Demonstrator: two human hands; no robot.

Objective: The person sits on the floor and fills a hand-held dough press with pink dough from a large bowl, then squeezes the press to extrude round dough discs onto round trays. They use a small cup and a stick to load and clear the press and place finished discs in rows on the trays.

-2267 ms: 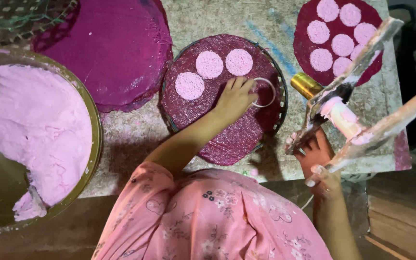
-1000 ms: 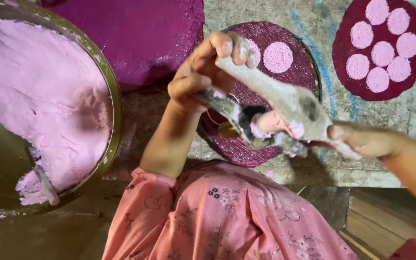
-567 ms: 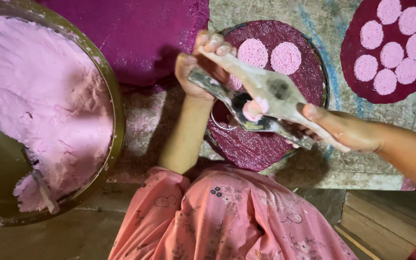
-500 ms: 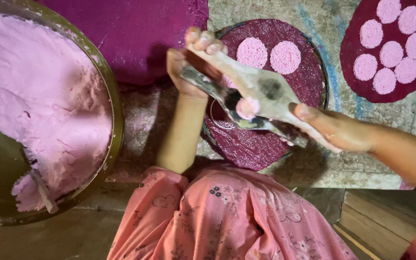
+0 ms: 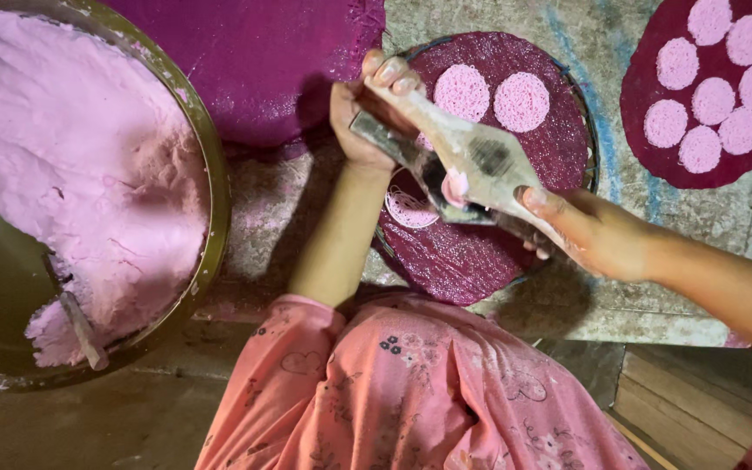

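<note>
My left hand point(image 5: 365, 113) grips the far end of a wooden hand press point(image 5: 472, 165), and my right hand point(image 5: 587, 233) grips its near handles. The press hangs tilted above a round purple woven mat point(image 5: 472, 261). A lump of pink dough point(image 5: 456, 185) sits in the press's metal cup. Two flat pink discs point(image 5: 491, 94) lie on the far part of the mat. A thin ring of pale strands point(image 5: 411, 209) lies on the mat just under the press.
A big metal bowl point(image 5: 211, 174) at the left holds a mass of pink dough point(image 5: 71, 174) and a stick point(image 5: 80, 322). A larger purple mat point(image 5: 263, 61) lies behind. Another purple mat point(image 5: 654, 139) at the far right carries several pink discs. My pink-clothed lap fills the bottom.
My left hand left the mat and took the far end of the press. Both hands brought the press over the mat and lowered it slightly to the right.
</note>
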